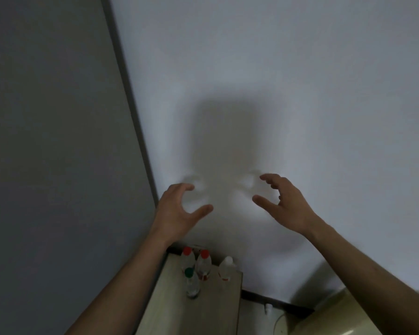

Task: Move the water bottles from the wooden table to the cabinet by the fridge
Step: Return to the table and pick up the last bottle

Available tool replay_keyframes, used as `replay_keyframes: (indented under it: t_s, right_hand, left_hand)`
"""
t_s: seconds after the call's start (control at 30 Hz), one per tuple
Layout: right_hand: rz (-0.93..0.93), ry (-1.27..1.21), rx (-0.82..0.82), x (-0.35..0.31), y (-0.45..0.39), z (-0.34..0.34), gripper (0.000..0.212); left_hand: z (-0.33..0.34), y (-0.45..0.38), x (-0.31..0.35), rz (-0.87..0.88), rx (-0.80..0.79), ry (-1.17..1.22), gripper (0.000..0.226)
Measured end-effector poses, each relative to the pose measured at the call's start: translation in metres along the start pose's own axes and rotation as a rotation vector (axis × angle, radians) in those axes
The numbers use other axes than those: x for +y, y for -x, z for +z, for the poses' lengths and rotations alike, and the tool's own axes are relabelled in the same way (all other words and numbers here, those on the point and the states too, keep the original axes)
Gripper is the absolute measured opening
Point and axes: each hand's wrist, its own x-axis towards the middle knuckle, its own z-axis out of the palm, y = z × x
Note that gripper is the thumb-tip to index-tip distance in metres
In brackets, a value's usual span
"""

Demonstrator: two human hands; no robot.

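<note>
Bottles [198, 269] well below both hands [177, 211], prob. empty.

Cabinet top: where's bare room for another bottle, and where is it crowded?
The cabinet top is bare along its near part, in front of the green-capped bottle, and on the right side in front of the white-capped bottle. The back edge by the wall is crowded: two red-capped bottles stand close together there. Both hands are empty.

White wall [276, 68] fills the view from twelve to three o'clock, bearing a soft shadow [223, 141] at centre. Dark baseboard [276, 302] and pale rounded object [329, 317] at five o'clock.
</note>
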Motion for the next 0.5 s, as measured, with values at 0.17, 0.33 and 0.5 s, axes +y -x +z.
replay_keyframes:
  t_s: [0.17, 0.33, 0.5]
  right_hand:
    - [-0.008, -0.01, -0.009, 0.021, -0.012, -0.016, 0.064]
    - [-0.014, -0.013, -0.04, 0.05, -0.013, -0.028, 0.067]
    - [0.026, -0.054, 0.006, 0.063, 0.004, -0.05, 0.069]
  left_hand:
    - [0.008, -0.008, 0.002, -0.073, 0.08, 0.046, 0.063]
    - [0.03, -0.013, 0.019, -0.098, 0.1, 0.025, 0.064]
    - [0.053, -0.015, 0.046, -0.044, 0.018, -0.003, 0.064]
